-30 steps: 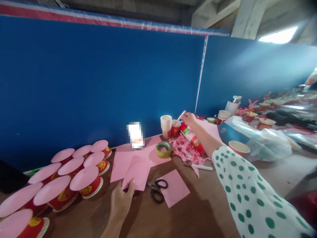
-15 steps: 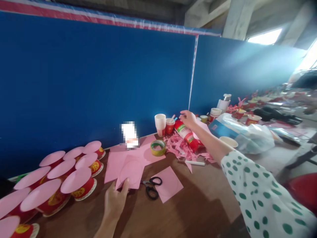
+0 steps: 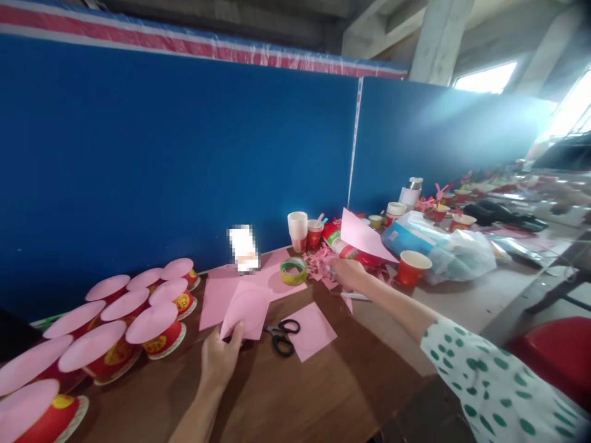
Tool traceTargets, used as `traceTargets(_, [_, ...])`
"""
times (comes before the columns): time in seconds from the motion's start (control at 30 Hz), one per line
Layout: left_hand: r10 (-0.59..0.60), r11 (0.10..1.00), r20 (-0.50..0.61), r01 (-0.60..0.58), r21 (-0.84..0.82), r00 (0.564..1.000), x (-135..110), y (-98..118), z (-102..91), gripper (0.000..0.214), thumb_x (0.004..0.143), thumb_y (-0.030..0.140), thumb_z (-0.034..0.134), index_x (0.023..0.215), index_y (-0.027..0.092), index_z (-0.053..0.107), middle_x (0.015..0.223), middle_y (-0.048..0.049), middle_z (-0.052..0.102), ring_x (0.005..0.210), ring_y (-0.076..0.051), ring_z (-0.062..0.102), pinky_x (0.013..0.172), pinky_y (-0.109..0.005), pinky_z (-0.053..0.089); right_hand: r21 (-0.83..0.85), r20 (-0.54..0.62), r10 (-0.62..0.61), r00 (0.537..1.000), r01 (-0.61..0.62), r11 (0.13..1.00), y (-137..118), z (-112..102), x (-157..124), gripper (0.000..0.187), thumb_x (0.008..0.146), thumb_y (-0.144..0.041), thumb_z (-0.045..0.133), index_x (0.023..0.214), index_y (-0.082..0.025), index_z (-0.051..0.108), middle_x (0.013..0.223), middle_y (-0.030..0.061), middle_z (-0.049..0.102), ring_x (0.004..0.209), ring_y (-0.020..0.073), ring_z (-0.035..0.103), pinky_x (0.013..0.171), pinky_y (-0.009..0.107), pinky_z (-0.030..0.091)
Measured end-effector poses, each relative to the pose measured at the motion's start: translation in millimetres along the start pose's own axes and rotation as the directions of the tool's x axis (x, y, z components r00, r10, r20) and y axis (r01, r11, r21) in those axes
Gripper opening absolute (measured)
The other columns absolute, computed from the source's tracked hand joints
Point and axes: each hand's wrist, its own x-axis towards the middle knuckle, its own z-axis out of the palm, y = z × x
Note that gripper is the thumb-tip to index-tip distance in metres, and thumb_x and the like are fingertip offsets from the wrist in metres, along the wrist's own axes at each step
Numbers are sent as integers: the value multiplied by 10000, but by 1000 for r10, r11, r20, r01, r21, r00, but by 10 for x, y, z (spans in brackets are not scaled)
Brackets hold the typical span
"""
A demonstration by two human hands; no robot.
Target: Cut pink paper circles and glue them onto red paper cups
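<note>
My left hand (image 3: 222, 355) grips the lower edge of a pink paper square (image 3: 247, 309) with a circle drawn on it, thumb on top. Just right of it lie black-handled scissors (image 3: 282, 337), open, beside a second pink square (image 3: 311, 332) marked with a faint circle. My right hand (image 3: 351, 274) is down at the pile of pink paper scraps (image 3: 323, 261). Its fingers look drawn together, and whatever they hold is hidden. A white pen (image 3: 357, 297) rests just below that hand. Behind it, a pink sheet (image 3: 364, 234) leans over a red packet (image 3: 337, 240).
Rows of red paper cups topped with pink discs (image 3: 157, 323) stand at the left. A tape roll (image 3: 293, 271) sits on pink sheets (image 3: 215, 295). Stacked white cups (image 3: 298, 231), a red cup (image 3: 412, 269) and a plastic bag (image 3: 466, 255) stand further along. A blue panel (image 3: 184, 141) backs the table.
My right hand has come down from above the red packet to the paper scraps. The pink sheet behind it now shows fully. My left hand keeps its hold on the paper square.
</note>
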Motion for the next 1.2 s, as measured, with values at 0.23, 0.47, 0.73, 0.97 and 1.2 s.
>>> traceTargets(0.23, [3, 998, 8, -2, -61, 1000, -3, -2, 1, 395, 698, 483, 536, 766, 110, 648, 635, -104, 683, 649, -278, 654, 610, -326, 493, -41, -28, 72, 997, -73, 996, -13, -49, -8, 258, 806, -165, 528, 1056, -126, 580, 948, 152, 654, 898, 281, 617, 700, 367, 469])
traceTargets(0.47, [-46, 994, 12, 47, -99, 999, -23, 44, -1, 352, 683, 449, 551, 714, 109, 634, 561, -68, 662, 575, -235, 636, 547, -284, 471, 41, -85, 45, 995, -42, 998, 59, -131, -82, 372, 836, -367, 427, 1169, -220, 506, 985, 85, 652, 871, 247, 609, 648, 300, 449])
traceTargets(0.73, [-43, 994, -3, 42, -96, 999, -1, -28, 10, 384, 676, 475, 566, 750, 106, 642, 640, -102, 682, 643, -269, 652, 560, -300, 485, 97, -50, -67, 996, 72, 993, -168, 29, -168, 280, 841, -410, 442, 1010, -227, 570, 958, 64, 662, 842, 210, 617, 659, 258, 439])
traceTargets(0.97, [-43, 997, -3, 43, -65, 999, -1, -19, -8, 386, 682, 470, 545, 772, 111, 655, 702, -120, 699, 691, -282, 661, 609, -315, 499, 63, -50, 70, 996, -66, 996, -139, 61, 11, 235, 851, -276, 445, 1012, -161, 572, 980, 146, 645, 889, 265, 612, 679, 313, 453])
traceTargets(1.2, [-45, 997, 1, 45, -55, 999, 4, -20, 2, 381, 685, 482, 552, 740, 117, 645, 668, -113, 694, 669, -283, 658, 601, -321, 497, 32, -98, 164, 982, -162, 986, -45, 3, 189, 312, 875, -276, 426, 1167, -181, 486, 1036, 120, 621, 913, 252, 599, 686, 335, 470])
